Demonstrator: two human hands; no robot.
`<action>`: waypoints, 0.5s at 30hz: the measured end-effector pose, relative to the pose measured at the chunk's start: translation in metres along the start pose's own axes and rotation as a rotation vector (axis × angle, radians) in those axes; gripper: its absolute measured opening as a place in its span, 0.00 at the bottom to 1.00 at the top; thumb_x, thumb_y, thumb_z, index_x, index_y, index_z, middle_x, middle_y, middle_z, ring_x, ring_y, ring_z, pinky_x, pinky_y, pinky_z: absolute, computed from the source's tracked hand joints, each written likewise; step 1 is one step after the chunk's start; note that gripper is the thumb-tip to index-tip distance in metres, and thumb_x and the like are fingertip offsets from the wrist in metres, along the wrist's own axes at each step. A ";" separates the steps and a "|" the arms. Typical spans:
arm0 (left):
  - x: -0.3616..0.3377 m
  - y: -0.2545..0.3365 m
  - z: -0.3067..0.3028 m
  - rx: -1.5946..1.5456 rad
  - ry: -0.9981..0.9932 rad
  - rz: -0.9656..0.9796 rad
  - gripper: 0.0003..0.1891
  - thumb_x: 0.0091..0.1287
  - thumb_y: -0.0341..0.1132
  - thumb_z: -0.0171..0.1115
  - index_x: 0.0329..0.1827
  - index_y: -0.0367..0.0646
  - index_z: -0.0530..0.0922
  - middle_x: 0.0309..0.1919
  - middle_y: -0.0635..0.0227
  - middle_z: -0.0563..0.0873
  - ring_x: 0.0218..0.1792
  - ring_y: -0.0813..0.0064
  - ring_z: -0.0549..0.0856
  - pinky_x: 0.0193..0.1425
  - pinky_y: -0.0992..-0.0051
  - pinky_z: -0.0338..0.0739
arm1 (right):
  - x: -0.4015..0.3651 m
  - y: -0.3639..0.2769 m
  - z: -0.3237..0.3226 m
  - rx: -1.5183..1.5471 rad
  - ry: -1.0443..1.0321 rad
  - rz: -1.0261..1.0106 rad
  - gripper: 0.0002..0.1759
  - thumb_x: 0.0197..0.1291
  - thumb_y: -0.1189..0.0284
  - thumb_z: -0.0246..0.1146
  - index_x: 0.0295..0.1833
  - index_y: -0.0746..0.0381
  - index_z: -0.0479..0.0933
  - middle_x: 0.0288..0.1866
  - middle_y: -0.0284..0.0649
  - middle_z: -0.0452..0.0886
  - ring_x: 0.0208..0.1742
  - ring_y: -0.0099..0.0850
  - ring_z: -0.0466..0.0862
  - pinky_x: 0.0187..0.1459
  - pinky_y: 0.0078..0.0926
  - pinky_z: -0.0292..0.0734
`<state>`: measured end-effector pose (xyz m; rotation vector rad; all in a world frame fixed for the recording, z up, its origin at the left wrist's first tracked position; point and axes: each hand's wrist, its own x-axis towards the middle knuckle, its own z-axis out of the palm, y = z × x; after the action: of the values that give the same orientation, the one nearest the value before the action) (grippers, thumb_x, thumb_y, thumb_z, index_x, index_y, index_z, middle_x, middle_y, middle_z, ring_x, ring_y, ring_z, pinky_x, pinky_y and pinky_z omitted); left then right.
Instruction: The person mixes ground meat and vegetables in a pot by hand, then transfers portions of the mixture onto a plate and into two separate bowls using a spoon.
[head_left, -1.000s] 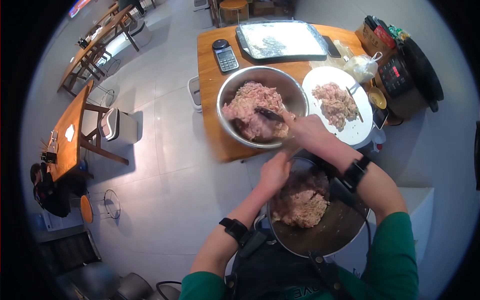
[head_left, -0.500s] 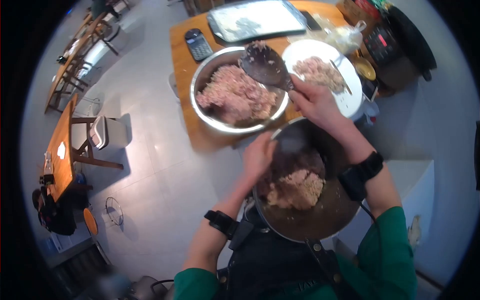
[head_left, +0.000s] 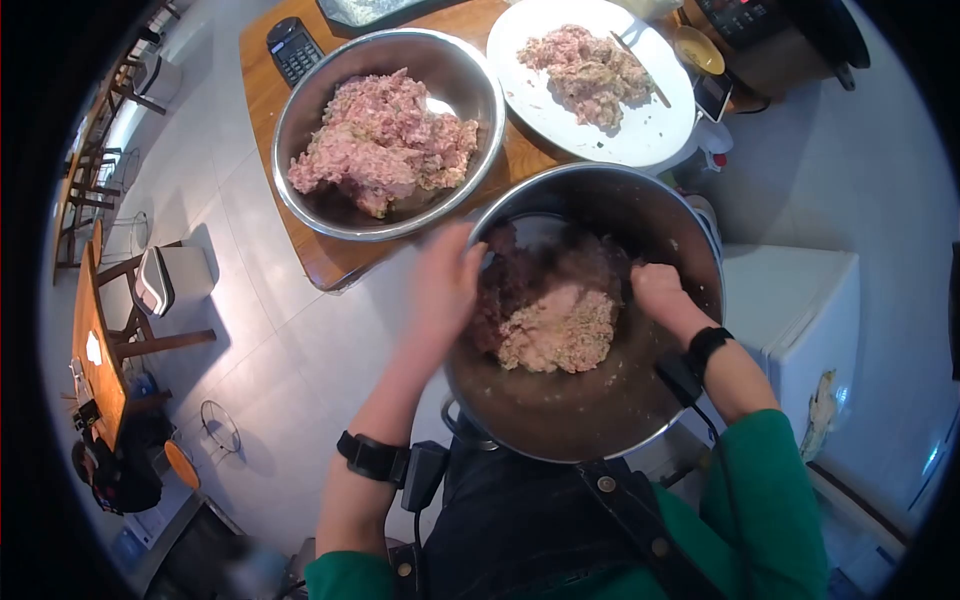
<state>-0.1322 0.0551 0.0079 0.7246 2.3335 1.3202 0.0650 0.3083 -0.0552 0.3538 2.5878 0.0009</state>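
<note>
A deep metal pot [head_left: 560,420] stands before me with a clump of ground meat [head_left: 560,330] inside. My left hand [head_left: 445,285], smeared by motion, grips the pot's left rim. My right hand [head_left: 660,288] is closed in a fist inside the pot, around the handle of a dark ladle [head_left: 590,265]. The ladle is blurred and lies against the meat, its bowl hard to make out. Beyond the pot, a steel bowl [head_left: 290,205] holds a large heap of pink ground meat [head_left: 385,140].
On the wooden table [head_left: 262,75] a white plate [head_left: 650,140] carries more ground meat and a thin stick. A black phone-like device [head_left: 294,52] and a tray [head_left: 370,10] are near the back. A dark cooker [head_left: 780,40] stands back right, a white cabinet [head_left: 790,290] to the right.
My right hand has brought the ladle from over the steel bowl down into the pot. My left hand remains at the pot's left rim. The view has shifted, moving the bowl and plate up and left.
</note>
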 end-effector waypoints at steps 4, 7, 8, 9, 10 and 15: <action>0.001 0.004 -0.003 0.017 -0.031 -0.054 0.10 0.61 0.29 0.54 0.45 0.40 0.74 0.38 0.54 0.79 0.43 0.53 0.78 0.47 0.64 0.71 | 0.020 -0.009 0.010 0.117 -0.213 0.027 0.11 0.50 0.72 0.55 0.37 0.66 0.77 0.32 0.52 0.80 0.38 0.44 0.82 0.39 0.39 0.77; 0.004 0.009 -0.006 -0.020 -0.079 -0.061 0.11 0.61 0.28 0.54 0.46 0.39 0.74 0.39 0.53 0.79 0.44 0.53 0.77 0.48 0.64 0.70 | 0.032 -0.024 0.005 0.258 -0.328 0.078 0.12 0.50 0.71 0.56 0.37 0.65 0.79 0.36 0.50 0.81 0.42 0.44 0.81 0.44 0.36 0.76; 0.005 0.009 -0.007 -0.015 -0.079 -0.067 0.11 0.61 0.28 0.54 0.46 0.39 0.74 0.39 0.53 0.79 0.44 0.53 0.77 0.48 0.64 0.70 | 0.038 -0.028 0.005 0.293 -0.378 0.050 0.12 0.51 0.70 0.56 0.37 0.65 0.79 0.37 0.51 0.81 0.43 0.44 0.81 0.46 0.36 0.75; 0.004 0.009 -0.007 0.022 -0.082 -0.054 0.12 0.61 0.28 0.55 0.47 0.39 0.74 0.39 0.53 0.79 0.43 0.53 0.77 0.49 0.65 0.70 | 0.049 -0.031 0.036 0.321 -0.325 0.020 0.12 0.49 0.65 0.60 0.36 0.62 0.79 0.35 0.50 0.81 0.40 0.46 0.81 0.44 0.39 0.76; 0.004 0.009 -0.008 0.061 -0.083 -0.040 0.12 0.60 0.28 0.55 0.47 0.39 0.74 0.39 0.53 0.79 0.43 0.53 0.77 0.49 0.65 0.70 | 0.057 -0.038 0.040 0.365 -0.304 -0.007 0.13 0.49 0.65 0.59 0.36 0.62 0.79 0.35 0.49 0.81 0.40 0.46 0.81 0.44 0.38 0.76; 0.005 0.007 -0.008 0.051 -0.116 -0.088 0.12 0.61 0.28 0.55 0.47 0.40 0.74 0.40 0.55 0.79 0.43 0.54 0.78 0.49 0.65 0.70 | 0.071 -0.052 0.058 0.605 -0.032 -0.085 0.13 0.51 0.64 0.58 0.37 0.61 0.79 0.33 0.48 0.81 0.38 0.46 0.81 0.42 0.39 0.76</action>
<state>-0.1387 0.0556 0.0176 0.6867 2.2863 1.1544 0.0217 0.2720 -0.1442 0.4487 2.5178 -0.8205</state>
